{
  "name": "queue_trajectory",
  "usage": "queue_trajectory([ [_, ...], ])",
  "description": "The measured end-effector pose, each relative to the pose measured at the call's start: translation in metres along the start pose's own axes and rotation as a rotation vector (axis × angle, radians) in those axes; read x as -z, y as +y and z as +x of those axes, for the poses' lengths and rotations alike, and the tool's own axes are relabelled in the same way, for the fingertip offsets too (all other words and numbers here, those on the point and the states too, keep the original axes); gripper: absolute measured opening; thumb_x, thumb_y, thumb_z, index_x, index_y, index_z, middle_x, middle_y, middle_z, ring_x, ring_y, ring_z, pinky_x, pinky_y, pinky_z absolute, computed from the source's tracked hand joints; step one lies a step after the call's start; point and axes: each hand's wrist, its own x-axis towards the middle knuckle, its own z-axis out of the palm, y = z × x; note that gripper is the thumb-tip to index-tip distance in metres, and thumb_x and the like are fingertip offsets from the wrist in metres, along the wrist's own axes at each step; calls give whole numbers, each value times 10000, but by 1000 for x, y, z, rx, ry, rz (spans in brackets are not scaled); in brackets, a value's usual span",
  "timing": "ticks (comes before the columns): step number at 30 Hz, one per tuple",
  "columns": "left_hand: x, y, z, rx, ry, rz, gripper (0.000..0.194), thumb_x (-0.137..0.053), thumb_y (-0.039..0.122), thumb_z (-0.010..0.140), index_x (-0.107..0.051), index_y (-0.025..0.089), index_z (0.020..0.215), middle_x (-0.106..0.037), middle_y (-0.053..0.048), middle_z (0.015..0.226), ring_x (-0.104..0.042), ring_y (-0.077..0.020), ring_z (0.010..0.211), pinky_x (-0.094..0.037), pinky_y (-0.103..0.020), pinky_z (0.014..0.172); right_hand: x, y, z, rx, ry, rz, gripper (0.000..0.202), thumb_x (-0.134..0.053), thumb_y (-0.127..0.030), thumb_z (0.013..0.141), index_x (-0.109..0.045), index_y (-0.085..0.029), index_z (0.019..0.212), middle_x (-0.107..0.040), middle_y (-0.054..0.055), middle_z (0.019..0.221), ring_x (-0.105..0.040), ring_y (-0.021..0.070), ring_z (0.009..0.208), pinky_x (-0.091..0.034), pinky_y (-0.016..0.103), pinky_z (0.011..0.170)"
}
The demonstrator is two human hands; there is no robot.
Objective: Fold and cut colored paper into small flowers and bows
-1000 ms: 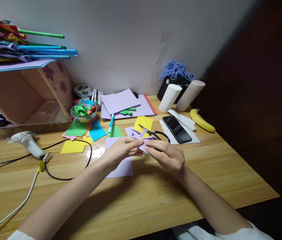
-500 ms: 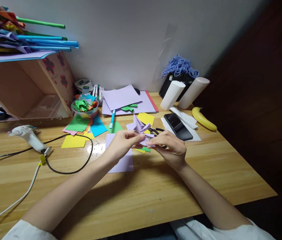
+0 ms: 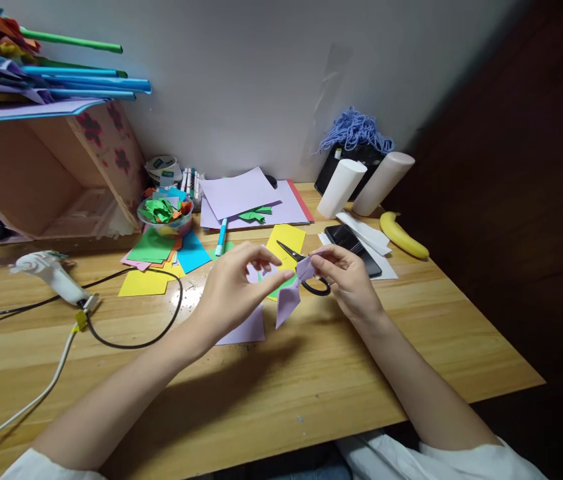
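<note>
A folded piece of purple paper (image 3: pixel 288 303) hangs in the air above the table, pinched at its upper end by my right hand (image 3: pixel 344 273). Its pointed lower part tilts down and to the left. My left hand (image 3: pixel 246 280) is just left of the paper, thumb and fingers apart, with its thumb tip close to the fold; contact cannot be made out. Black-handled scissors (image 3: pixel 317 288) lie behind the folded paper, partly hidden by it. Beneath my left hand is a flat purple sheet (image 3: pixel 248 327), with yellow paper (image 3: pixel 286 237) farther back.
Coloured paper squares (image 3: pixel 151 245) and a bowl of scraps (image 3: pixel 165 217) stand back left, near a white glue gun (image 3: pixel 51 273) with its cable. A phone (image 3: pixel 374 267), a banana (image 3: pixel 404 237) and white rolls (image 3: pixel 342 189) are at right. Purple sheets (image 3: pixel 241 193) lie at the back.
The folded purple paper, held between both hands before, has turned so that its point hangs down. My left hand has let go and spread its fingers, and the scissors show more.
</note>
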Motion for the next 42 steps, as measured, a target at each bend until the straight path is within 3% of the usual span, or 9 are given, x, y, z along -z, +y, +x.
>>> queue_trajectory([
  [3, -7, -3, 0, 40, -196, -72, 259, -652, 367, 688, -647, 169, 855, -665, -53, 910, -582, -176, 880, -436, -291, 781, -4, 4, -1, -59, -35, 33, 162, -720, -289, 656, -633, -191, 751, -641, -9, 698, -582, 99, 608, -470, 205, 533],
  [6, -15, -12, 2, 211, -374, -227, 208, -566, 328, 758, -645, 136, 778, -673, -63, 798, -605, -157, 751, -455, -275, 696, -9, 7, -5, -36, 20, 9, 172, -717, -293, 657, -615, -183, 743, -633, -8, 701, -589, 98, 630, -498, 197, 556],
  [10, -15, -22, 8, 238, -261, -299, 232, -585, 331, 738, -644, 128, 833, -658, -50, 748, -592, -144, 683, -450, -274, 671, -10, 8, -5, -9, 48, -35, 229, -725, -306, 642, -579, -176, 760, -607, -12, 717, -602, 98, 601, -535, 215, 565],
  [13, -8, -26, 14, 203, -135, -295, 267, -647, 333, 685, -639, 141, 871, -659, -52, 820, -599, -160, 757, -449, -289, 734, -6, 7, -4, -34, -56, -62, 252, -725, -295, 642, -571, -179, 804, -605, -13, 742, -606, 94, 559, -537, 210, 517],
  [17, 0, -30, 18, 266, -131, -339, 502, -729, 284, 605, -585, 151, 1067, -659, -80, 905, -611, -173, 774, -456, -326, 763, -2, 6, -2, -45, -175, -92, 181, -699, -286, 673, -588, -170, 757, -620, -8, 708, -614, 102, 553, -548, 226, 533],
  [20, 0, -32, 19, 338, -127, -548, 604, -748, 255, 598, -528, 144, 1150, -663, -87, 911, -618, -174, 818, -456, -334, 805, -3, 7, -3, 6, -79, -76, 133, -688, -267, 684, -603, -174, 725, -618, -14, 691, -625, 103, 573, -554, 227, 570],
  [26, -11, -31, 17, 465, -159, -869, 480, -742, 239, 622, -584, 114, 1058, -619, -119, 1083, -590, -166, 954, -417, -328, 924, -13, 10, -8, -44, 10, 14, 132, -700, -265, 675, -636, -177, 748, -648, -8, 728, -657, 117, 634, -570, 249, 649],
  [31, -14, -37, 16, 460, -117, -814, 329, -711, 317, 653, -665, 123, 916, -664, -77, 930, -594, -131, 840, -420, -320, 901, -15, 7, -11, -54, -164, -25, 176, -702, -265, 682, -669, -177, 831, -669, 32, 835, -667, 157, 764, -564, 303, 757],
  [42, -10, -35, 15, 485, -100, -753, 297, -723, 375, 603, -682, 121, 752, -642, -39, 731, -576, -131, 754, -434, -306, 813, -6, -2, -13, 241, -580, -318, 328, -619, -180, 755, -618, -231, 1079, -600, 60, 998, -594, 157, 924, -543, 286, 763],
])
